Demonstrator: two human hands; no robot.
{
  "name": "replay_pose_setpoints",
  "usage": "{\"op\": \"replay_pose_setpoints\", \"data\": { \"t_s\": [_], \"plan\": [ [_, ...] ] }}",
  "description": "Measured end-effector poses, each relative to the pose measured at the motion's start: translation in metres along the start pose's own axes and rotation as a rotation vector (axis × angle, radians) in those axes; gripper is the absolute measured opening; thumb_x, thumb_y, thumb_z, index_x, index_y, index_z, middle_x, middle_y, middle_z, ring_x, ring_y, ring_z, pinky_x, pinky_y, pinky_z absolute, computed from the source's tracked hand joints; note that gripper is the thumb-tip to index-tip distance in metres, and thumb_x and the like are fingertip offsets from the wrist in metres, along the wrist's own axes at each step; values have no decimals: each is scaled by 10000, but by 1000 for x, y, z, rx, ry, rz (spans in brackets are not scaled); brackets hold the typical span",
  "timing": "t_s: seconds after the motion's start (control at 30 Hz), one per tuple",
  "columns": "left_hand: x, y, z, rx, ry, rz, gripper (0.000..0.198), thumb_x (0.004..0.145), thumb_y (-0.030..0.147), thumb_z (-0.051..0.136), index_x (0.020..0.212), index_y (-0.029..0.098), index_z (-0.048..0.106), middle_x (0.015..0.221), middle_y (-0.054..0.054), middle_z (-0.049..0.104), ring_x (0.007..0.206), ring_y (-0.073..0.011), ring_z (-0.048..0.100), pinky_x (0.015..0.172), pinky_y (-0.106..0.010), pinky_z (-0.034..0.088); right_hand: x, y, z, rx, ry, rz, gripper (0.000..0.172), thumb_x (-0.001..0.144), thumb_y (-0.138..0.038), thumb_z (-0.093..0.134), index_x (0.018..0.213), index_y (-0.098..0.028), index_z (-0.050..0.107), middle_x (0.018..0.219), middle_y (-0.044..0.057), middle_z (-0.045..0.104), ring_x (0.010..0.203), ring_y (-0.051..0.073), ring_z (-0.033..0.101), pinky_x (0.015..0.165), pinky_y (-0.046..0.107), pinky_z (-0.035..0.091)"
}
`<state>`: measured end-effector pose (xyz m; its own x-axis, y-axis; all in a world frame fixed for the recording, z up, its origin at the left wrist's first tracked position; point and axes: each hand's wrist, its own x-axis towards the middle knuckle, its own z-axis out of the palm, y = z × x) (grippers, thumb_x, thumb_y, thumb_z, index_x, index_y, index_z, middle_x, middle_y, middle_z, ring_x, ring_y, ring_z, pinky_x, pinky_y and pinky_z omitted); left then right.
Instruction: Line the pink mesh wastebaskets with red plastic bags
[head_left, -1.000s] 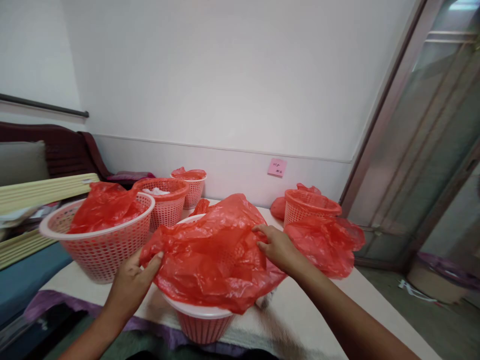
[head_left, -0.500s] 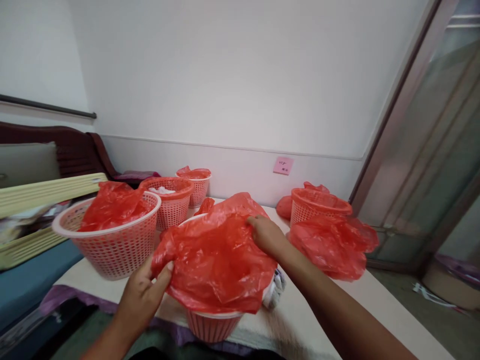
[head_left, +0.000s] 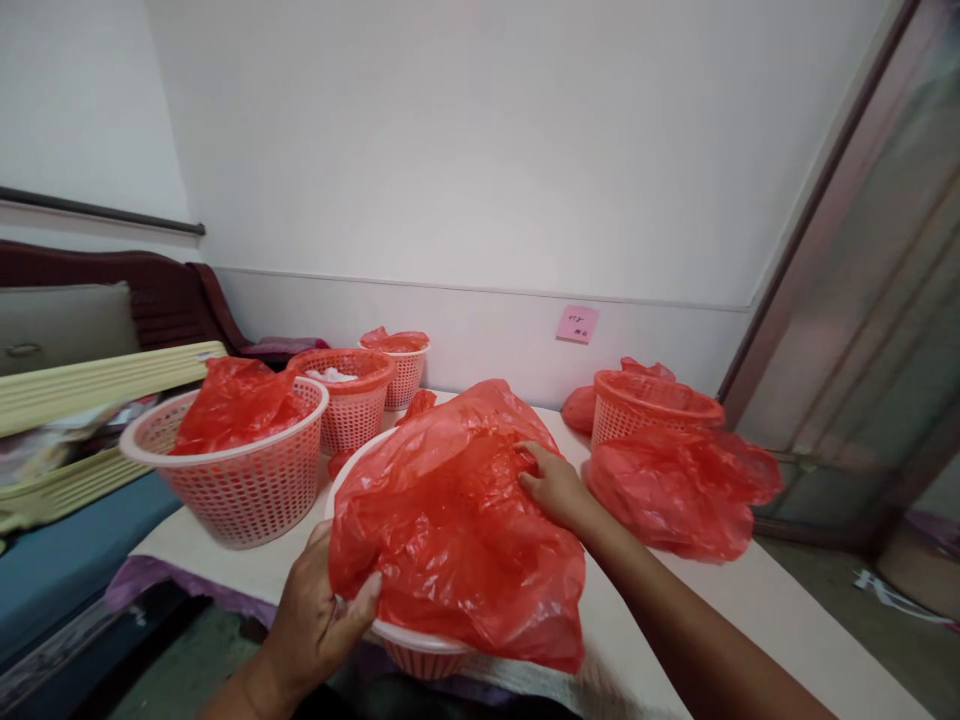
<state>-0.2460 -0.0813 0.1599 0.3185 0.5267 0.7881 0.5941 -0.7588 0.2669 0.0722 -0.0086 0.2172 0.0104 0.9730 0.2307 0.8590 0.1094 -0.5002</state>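
Observation:
A thin red plastic bag [head_left: 457,540] lies crumpled across the mouth of a white-rimmed plastic basket [head_left: 424,640] at the near edge of the table. At the bag's left edge my left hand [head_left: 319,600] is closed, with thumb and fingers gripping the plastic beside the rim. My right hand [head_left: 556,487] rests against the bag's upper right part, its thumb and forefinger apart and the other fingers partly hidden. The bag's far side bulges up behind it. What the basket holds is covered by the bag.
To the left stand a pink mesh basket [head_left: 247,495] with a red bag, a red-lined basket [head_left: 354,410], and a small basket [head_left: 405,375]. A red-lined basket [head_left: 652,395] and a loose red bag [head_left: 682,490] sit right. A pink note [head_left: 577,324] is on the wall.
The bag has shifted right and spread wider over the basket, baring more of the rim at left. My right hand's thumb and forefinger have parted. My left hand still grips the bag's edge.

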Motion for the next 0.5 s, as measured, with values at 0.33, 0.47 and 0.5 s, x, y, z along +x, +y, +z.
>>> {"op": "replay_pose_setpoints", "data": {
  "t_s": [0.33, 0.47, 0.5],
  "plan": [
    [-36, 11, -6, 106, 36, 64, 285, 846, 313, 533, 1116, 225, 556, 1134, -85, 641, 1028, -243, 602, 901, -395, 490, -16, -5, -7, 146, -10, 14, 510, 792, -153, 539, 1302, -138, 527, 1242, 118, 653, 1108, 233, 619, 998, 354, 429],
    [-52, 17, -4, 63, 92, 56, 183, 870, 353, 514, 996, 248, 597, 1019, -51, 688, 918, -221, 636, 894, -392, 494, -24, -5, -2, 207, -20, -7, 452, 769, -149, 535, 1219, -168, 575, 1190, 85, 678, 1078, 228, 630, 964, 333, 446],
    [-56, 18, -4, 57, 116, 37, 185, 880, 381, 505, 980, 262, 604, 995, -40, 694, 908, -221, 639, 903, -401, 494, -25, -5, 0, 225, -14, -18, 426, 764, -150, 532, 1185, -174, 594, 1156, 78, 689, 1051, 226, 638, 944, 327, 455]
  ]
}}
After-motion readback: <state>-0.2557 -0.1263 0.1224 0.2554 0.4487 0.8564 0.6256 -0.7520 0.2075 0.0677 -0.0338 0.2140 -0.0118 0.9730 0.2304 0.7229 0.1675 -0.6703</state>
